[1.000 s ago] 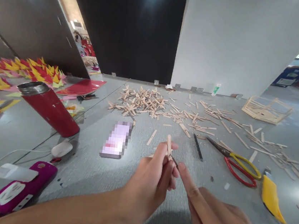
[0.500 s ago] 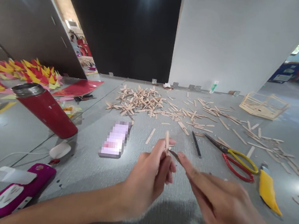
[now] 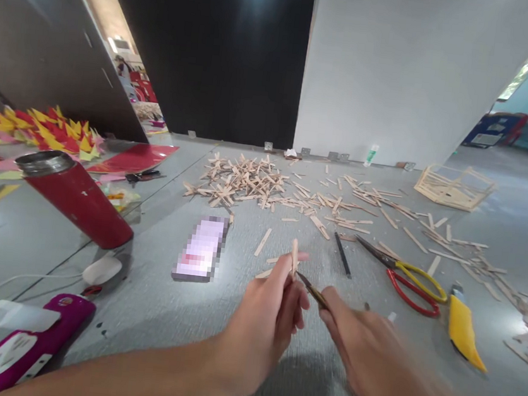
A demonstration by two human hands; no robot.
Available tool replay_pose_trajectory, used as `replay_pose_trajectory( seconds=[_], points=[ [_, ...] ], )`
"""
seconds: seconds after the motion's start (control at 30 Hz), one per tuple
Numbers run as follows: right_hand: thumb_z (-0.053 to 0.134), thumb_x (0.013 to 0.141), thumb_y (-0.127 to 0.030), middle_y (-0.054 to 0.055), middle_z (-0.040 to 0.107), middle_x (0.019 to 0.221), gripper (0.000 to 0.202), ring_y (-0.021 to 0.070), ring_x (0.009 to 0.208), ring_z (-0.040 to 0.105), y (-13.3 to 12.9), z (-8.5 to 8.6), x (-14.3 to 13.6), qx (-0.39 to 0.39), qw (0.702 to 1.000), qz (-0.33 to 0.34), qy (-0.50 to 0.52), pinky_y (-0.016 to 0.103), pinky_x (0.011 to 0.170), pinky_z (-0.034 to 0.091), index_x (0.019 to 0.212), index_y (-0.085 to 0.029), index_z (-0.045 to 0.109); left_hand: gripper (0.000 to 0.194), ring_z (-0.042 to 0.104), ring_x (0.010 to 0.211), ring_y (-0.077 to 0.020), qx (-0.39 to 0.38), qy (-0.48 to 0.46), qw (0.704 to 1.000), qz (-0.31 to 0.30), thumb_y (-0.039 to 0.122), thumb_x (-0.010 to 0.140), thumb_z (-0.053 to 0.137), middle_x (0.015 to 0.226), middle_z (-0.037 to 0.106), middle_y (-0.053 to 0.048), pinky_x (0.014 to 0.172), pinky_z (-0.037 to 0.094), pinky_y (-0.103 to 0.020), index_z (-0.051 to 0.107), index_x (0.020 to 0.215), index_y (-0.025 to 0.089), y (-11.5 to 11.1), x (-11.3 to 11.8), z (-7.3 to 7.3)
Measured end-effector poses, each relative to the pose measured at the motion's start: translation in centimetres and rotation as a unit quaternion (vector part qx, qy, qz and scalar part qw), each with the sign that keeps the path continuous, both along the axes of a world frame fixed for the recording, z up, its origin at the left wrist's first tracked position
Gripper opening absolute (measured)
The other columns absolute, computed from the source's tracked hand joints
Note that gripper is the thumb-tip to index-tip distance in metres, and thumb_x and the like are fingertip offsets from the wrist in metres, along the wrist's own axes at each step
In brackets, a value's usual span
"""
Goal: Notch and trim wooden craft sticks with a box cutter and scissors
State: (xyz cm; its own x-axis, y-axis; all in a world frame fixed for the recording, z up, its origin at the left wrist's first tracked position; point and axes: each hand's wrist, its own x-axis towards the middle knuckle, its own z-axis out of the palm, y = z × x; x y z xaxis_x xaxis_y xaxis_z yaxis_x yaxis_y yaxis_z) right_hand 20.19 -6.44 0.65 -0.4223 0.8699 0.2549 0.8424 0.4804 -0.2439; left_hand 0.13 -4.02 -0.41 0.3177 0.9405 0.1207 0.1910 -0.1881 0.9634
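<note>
My left hand point(image 3: 265, 325) pinches a short pale wooden stick point(image 3: 294, 256) upright between thumb and fingers, above the grey floor. My right hand point(image 3: 361, 349), blurred, grips a thin dark pointed tool point(image 3: 311, 287) whose tip meets the base of the stick. Beyond the hands lies a big scatter of wooden sticks point(image 3: 251, 181). A black pen-like rod point(image 3: 342, 254) and scissors point(image 3: 403, 274) with yellow and red handles lie to the right.
A red flask point(image 3: 73, 198) lies tilted at the left, a phone point(image 3: 201, 248) beside it. A magenta device point(image 3: 22, 348) and white cable sit near left. A yellow cutter point(image 3: 463, 325) lies right. A stick-built frame point(image 3: 456, 185) stands far right; coloured paper shapes point(image 3: 38, 128) far left.
My right hand has drawn back and down toward me, and the dark tool now shows more between the hands. The left hand keeps the stick in nearly the same place.
</note>
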Motion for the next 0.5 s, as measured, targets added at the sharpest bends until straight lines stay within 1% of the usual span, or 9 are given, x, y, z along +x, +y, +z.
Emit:
replay_pose_trajectory(
  seconds=[0.03,0.1,0.2,0.23,0.27,0.33,0.4,0.43,0.5],
  points=[
    [0.05,0.089,0.0,-0.002,0.072,0.065,0.034,0.0173,0.052,0.066,-0.1,-0.6,-0.6,-0.028,1.0,0.001,0.006,0.025,0.051,0.041,0.101,-0.025,0.069,0.031,0.058,0.065,-0.0136,0.001,-0.007,1.0,0.005,0.032,0.115,0.041,0.087,0.064,0.0,0.06,0.048,-0.024,0.047,0.141,0.019,0.0,0.1,-0.3],
    [0.047,0.092,0.0,0.0,0.073,0.07,0.033,0.0185,0.059,0.068,0.0,-1.5,-1.4,-0.072,0.997,-0.006,0.009,0.026,0.054,0.04,0.105,-0.024,0.066,0.03,0.058,0.067,-0.014,0.016,-0.01,1.0,0.006,0.029,0.113,0.045,0.084,0.062,0.001,0.062,0.048,-0.024,0.049,0.142,0.021,0.3,0.2,-1.5],
    [0.046,0.098,-0.003,0.004,0.073,0.079,0.029,0.0214,0.069,0.067,0.9,-1.9,-1.1,-0.109,0.993,-0.02,-0.04,0.029,0.06,0.037,0.11,-0.021,0.065,0.029,0.056,0.064,-0.0137,0.025,-0.017,1.0,-0.008,0.032,0.113,0.043,0.082,0.061,0.002,0.062,0.046,-0.025,0.046,0.14,0.021,1.4,0.5,-4.1],
    [0.046,0.1,-0.005,0.006,0.072,0.081,0.027,0.0227,0.072,0.067,1.5,-1.6,-0.7,-0.123,0.99,-0.02,-0.069,0.03,0.063,0.036,0.111,-0.019,0.066,0.026,0.053,0.061,-0.0135,0.024,-0.015,0.999,-0.015,0.033,0.112,0.044,0.079,0.059,0.003,0.06,0.044,-0.025,0.047,0.134,0.02,1.9,0.6,-5.0],
    [0.045,0.101,-0.005,0.008,0.072,0.081,0.027,0.0235,0.073,0.066,2.3,-1.2,-0.4,-0.143,0.985,-0.016,-0.097,0.031,0.063,0.034,0.106,-0.018,0.068,0.022,0.052,0.06,-0.0136,0.024,-0.01,0.999,-0.023,0.034,0.111,0.046,0.076,0.059,0.003,0.059,0.042,-0.025,0.049,0.127,0.02,2.2,0.7,-5.7],
    [0.045,0.102,-0.006,0.011,0.072,0.085,0.03,0.0247,0.075,0.065,4.1,0.1,0.1,-0.179,0.975,-0.007,-0.13,0.032,0.063,0.031,0.098,-0.017,0.072,0.018,0.049,0.058,-0.0137,0.024,0.002,0.999,-0.031,0.033,0.109,0.048,0.072,0.058,0.005,0.061,0.041,-0.026,0.05,0.123,0.021,2.8,0.8,-6.9],
    [0.047,0.102,-0.008,0.011,0.071,0.08,0.031,0.0221,0.067,0.062,5.6,1.4,0.0,-0.196,0.971,0.011,-0.135,0.031,0.06,0.028,0.089,-0.016,0.073,0.019,0.048,0.057,-0.014,0.026,0.014,0.999,-0.032,0.031,0.106,0.052,0.071,0.059,0.005,0.064,0.041,-0.028,0.05,0.123,0.022,3.2,0.9,-7.5],
    [0.049,0.101,-0.008,0.01,0.07,0.078,0.031,0.0205,0.063,0.06,6.1,1.7,-0.2,-0.203,0.97,0.019,-0.131,0.031,0.058,0.028,0.085,-0.016,0.074,0.021,0.048,0.058,-0.0144,0.026,0.019,0.999,-0.029,0.03,0.105,0.054,0.071,0.059,0.006,0.065,0.041,-0.028,0.049,0.124,0.023,3.2,0.8,-7.7],
    [0.053,0.095,-0.004,0.009,0.07,0.076,0.027,0.0191,0.058,0.059,6.1,1.3,-1.0,-0.21,0.971,0.032,-0.111,0.029,0.055,0.03,0.085,-0.015,0.075,0.025,0.049,0.058,-0.0153,0.022,0.025,0.999,-0.022,0.029,0.103,0.056,0.071,0.059,0.006,0.065,0.041,-0.028,0.048,0.126,0.023,3.3,0.8,-7.9]
  ],
)
